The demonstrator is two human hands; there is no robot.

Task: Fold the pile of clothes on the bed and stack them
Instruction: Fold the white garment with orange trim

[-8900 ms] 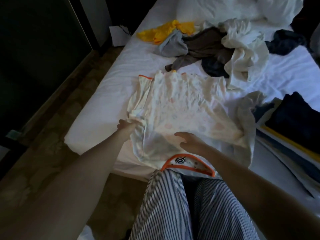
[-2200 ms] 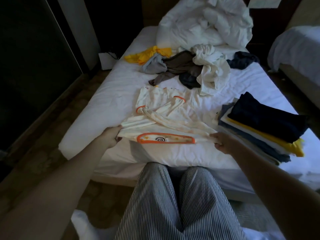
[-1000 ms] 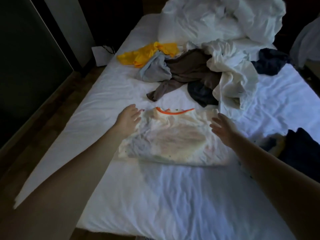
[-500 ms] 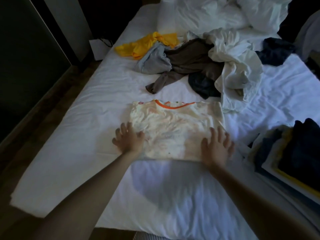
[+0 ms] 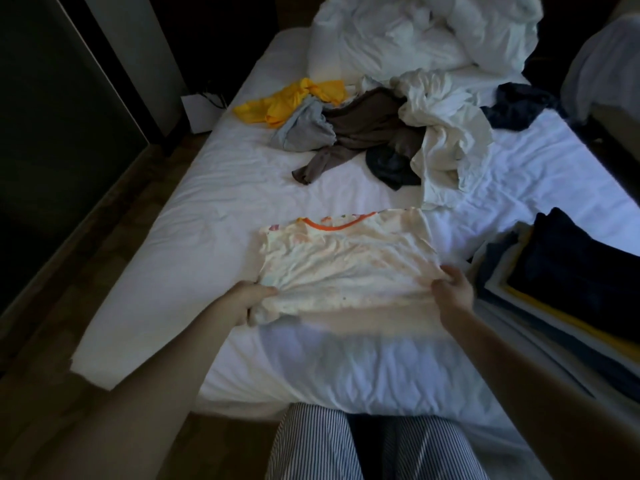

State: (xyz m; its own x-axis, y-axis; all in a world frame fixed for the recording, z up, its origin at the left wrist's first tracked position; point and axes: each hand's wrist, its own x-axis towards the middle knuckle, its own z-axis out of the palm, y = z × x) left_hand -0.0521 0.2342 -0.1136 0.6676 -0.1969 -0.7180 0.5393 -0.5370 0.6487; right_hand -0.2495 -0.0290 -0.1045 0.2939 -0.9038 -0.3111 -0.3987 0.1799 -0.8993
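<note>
A folded cream shirt with an orange collar lies in the middle of the white bed. My left hand grips its near left corner, and my right hand grips its near right corner. The near edge of the shirt is lifted off the sheet. Farther back lies the unfolded pile: yellow, grey, brown, dark and white garments. A stack of folded clothes, dark on top with a yellow layer below, sits at the right edge of the bed.
A crumpled white duvet fills the head of the bed. A dark blue garment lies at the back right. The floor runs along the left side. My striped trouser legs are at the bed's foot.
Half a second ago both hands lay flat on the shirt's near corners. Now they grip those corners and the near edge has come up.
</note>
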